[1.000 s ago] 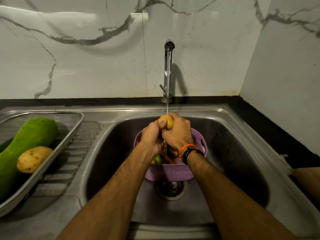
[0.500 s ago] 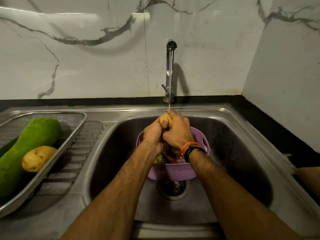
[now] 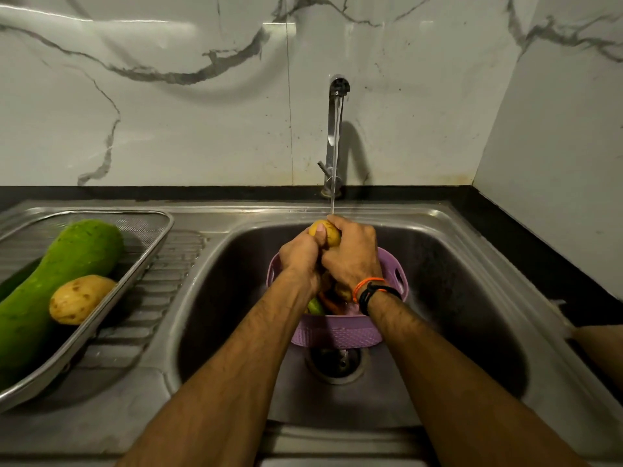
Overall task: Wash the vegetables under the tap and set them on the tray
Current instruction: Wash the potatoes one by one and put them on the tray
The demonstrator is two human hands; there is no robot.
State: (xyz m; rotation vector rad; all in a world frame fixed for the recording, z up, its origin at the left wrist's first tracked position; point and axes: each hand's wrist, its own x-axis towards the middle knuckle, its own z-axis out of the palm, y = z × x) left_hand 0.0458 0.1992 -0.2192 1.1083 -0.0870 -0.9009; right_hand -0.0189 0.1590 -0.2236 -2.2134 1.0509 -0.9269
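Both my hands grip a yellow potato [image 3: 323, 232] under the running tap [image 3: 335, 136]. My left hand [image 3: 301, 259] wraps it from the left and my right hand [image 3: 352, 254] from the right. Below them a purple basket [image 3: 340, 332] stands in the sink [image 3: 472, 298], holding more vegetables, green and orange ones partly hidden by my wrists. On the left a metal tray [image 3: 148, 254] holds a long green gourd [image 3: 64, 274] and another potato [image 3: 79, 298].
The tray rests on the ribbed draining board [image 3: 151, 315] left of the basin. A drain [image 3: 337, 364] lies just in front of the basket. Marble walls rise behind and to the right, with a dark counter strip [image 3: 526, 237] along the right.
My hands keep rubbing the potato under the water, shifting slightly around it. The view has drifted a little, and nothing else has moved.
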